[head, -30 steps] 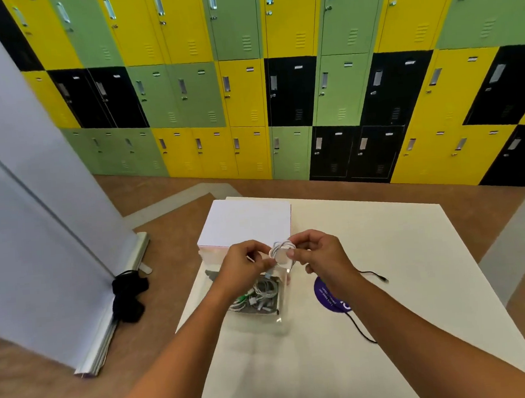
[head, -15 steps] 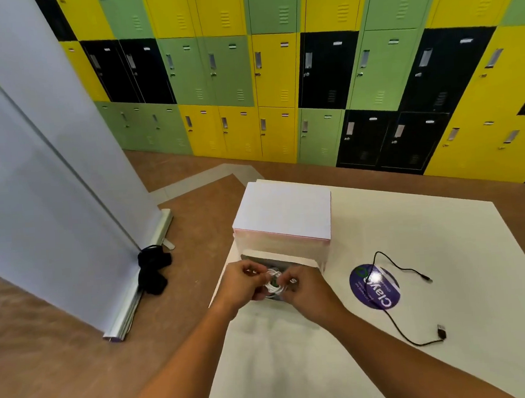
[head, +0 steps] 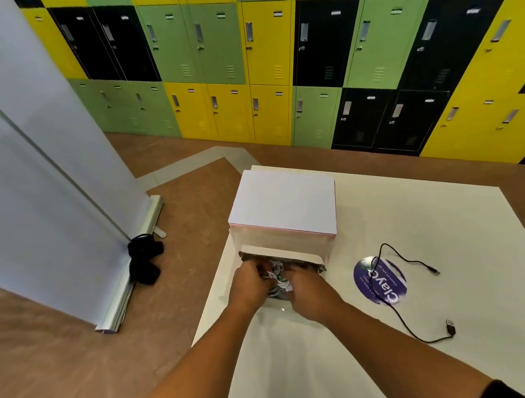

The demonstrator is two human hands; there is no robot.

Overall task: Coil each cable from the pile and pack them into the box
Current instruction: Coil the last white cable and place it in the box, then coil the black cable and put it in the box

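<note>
A locker room or shared office space: a wall of yellow, green and black lockers, a roll-up banner stand, a white counter.

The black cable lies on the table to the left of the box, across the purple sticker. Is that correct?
No: the head view shows the black cable to the right of the box, not the left. It does cross the purple sticker on the table.

Table matt off-white, smooth; lockers painted metal; sticker glossy; box lid matt white card
</note>
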